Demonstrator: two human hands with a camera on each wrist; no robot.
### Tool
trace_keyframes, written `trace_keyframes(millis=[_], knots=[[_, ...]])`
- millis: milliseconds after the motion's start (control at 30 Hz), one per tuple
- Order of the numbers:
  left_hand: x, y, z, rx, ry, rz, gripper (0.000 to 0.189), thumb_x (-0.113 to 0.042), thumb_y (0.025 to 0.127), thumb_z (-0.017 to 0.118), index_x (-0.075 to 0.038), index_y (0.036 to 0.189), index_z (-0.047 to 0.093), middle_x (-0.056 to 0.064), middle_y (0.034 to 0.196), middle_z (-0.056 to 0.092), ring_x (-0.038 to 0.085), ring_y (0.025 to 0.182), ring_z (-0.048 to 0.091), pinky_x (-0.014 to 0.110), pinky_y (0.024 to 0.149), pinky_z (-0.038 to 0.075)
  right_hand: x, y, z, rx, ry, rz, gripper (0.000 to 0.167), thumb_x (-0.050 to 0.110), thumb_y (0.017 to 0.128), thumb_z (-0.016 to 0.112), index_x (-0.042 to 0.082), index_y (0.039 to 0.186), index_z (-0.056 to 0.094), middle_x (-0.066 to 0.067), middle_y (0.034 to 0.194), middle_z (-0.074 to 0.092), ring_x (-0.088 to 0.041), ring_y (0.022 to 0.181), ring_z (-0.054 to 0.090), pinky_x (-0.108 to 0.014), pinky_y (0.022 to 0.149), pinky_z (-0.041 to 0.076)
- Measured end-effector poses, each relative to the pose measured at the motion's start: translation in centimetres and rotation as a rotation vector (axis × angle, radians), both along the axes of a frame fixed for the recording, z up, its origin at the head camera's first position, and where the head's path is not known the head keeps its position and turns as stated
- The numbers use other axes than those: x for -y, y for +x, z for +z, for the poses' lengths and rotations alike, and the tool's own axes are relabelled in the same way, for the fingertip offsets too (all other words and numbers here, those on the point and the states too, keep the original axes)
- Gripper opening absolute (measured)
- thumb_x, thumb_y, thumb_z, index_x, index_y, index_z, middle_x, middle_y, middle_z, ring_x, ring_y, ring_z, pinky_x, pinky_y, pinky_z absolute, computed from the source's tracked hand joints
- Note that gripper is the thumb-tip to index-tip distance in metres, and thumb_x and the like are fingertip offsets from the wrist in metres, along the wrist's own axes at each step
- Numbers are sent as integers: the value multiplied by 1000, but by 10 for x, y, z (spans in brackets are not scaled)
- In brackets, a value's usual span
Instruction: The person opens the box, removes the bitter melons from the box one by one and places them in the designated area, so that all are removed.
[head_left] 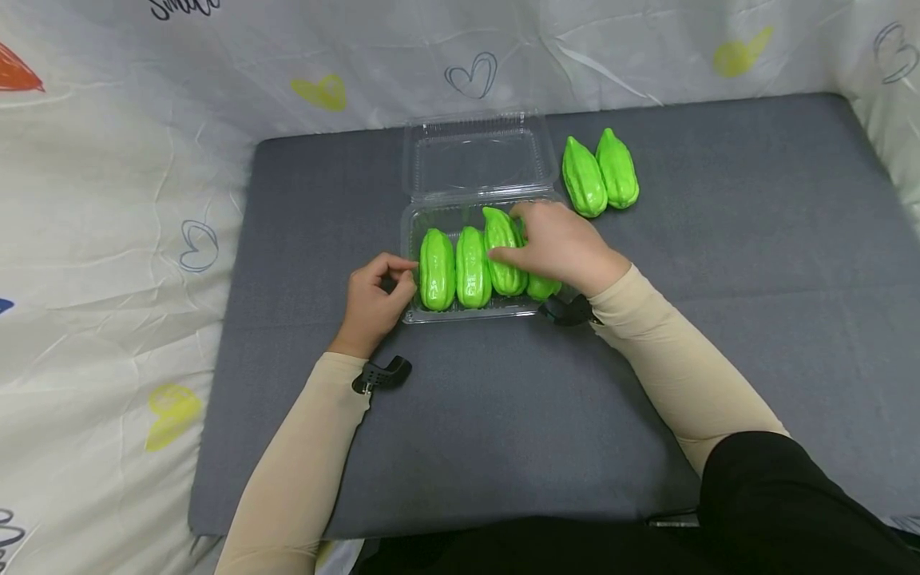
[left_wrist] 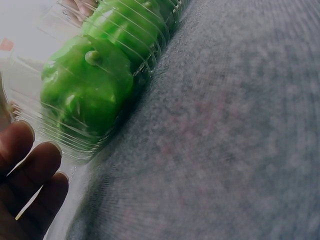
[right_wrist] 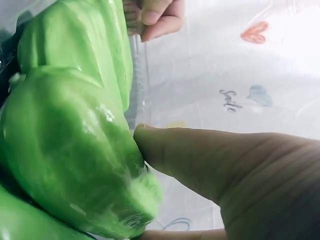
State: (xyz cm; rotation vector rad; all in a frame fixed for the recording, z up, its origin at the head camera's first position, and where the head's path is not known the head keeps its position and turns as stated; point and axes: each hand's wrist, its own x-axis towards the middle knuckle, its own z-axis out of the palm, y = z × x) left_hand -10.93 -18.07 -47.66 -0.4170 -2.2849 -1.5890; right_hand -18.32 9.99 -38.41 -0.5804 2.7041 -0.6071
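A clear plastic clamshell box (head_left: 474, 314) holds several glossy green ribbed gourds, among them one at the left end (head_left: 437, 270) and one beside it (head_left: 473, 267). My right hand (head_left: 564, 243) grips a third gourd (head_left: 503, 251), which sits higher and leans against its neighbour. In the right wrist view the thumb (right_wrist: 175, 150) presses near the end of that gourd (right_wrist: 70, 145); the other fingers are mostly hidden. At the box's left side, my left hand (head_left: 377, 299) pinches the rim with thumb and index finger. Its other fingers (left_wrist: 42, 162) curl outside the wall.
The box's lid (head_left: 474, 164) lies folded back toward the rear. Two more green gourds (head_left: 584, 177) lie side by side on the grey cloth-covered table (head_left: 755, 279), right of the lid. A white sheet (head_left: 388, 64) with drawn hearts hangs behind and at the sides.
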Motion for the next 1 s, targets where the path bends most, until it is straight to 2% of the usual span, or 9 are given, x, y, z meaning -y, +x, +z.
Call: trace_keyframes(millis=[100,200,467,667,733,867,1000], knots=[[0,0,1,0,1,-1,18,6,91,61,5,102,75,14,76,69,9,64,56,21,61,45,0,1,0,-16,-14,7,78,54,92,74,3,148,57,-10,107,69,-26,95,63,-46,83,53],[-1,0,1,5,3,4,18,7,91,61,5,102,76,14,77,69,8,64,55,21,61,44,1,2,0,-22,-22,4,76,53,91,76,4,147,58,-8,100,67,-25,91,62,-44,77,51],[-4,1,1,28,1,33,18,15,89,59,14,101,72,24,76,67,3,65,53,20,62,43,3,5,2,-30,-30,1,73,51,90,77,6,144,60,-10,113,72,-26,103,67,-47,82,55],[-1,1,1,19,5,10,18,9,90,61,7,102,75,16,77,69,6,65,56,20,62,44,5,6,1,-37,-34,-6,71,50,90,77,8,144,60,-7,104,72,-25,93,67,-45,76,53],[-1,1,1,20,6,11,18,8,91,62,7,103,75,17,78,70,7,65,56,21,62,45,5,6,1,-39,-36,-6,70,50,90,77,8,144,60,-6,101,71,-24,90,66,-44,74,53],[-2,1,1,12,13,18,17,10,90,63,8,102,75,18,77,69,5,65,55,20,62,44,5,6,3,-37,-44,-5,71,49,90,77,7,144,60,-7,103,72,-25,91,67,-45,76,53],[-1,1,2,17,9,13,18,9,91,62,5,102,76,15,77,69,7,64,55,20,61,45,5,7,4,-35,-52,-7,71,48,90,78,7,145,59,-8,104,73,-25,92,68,-45,77,54]])
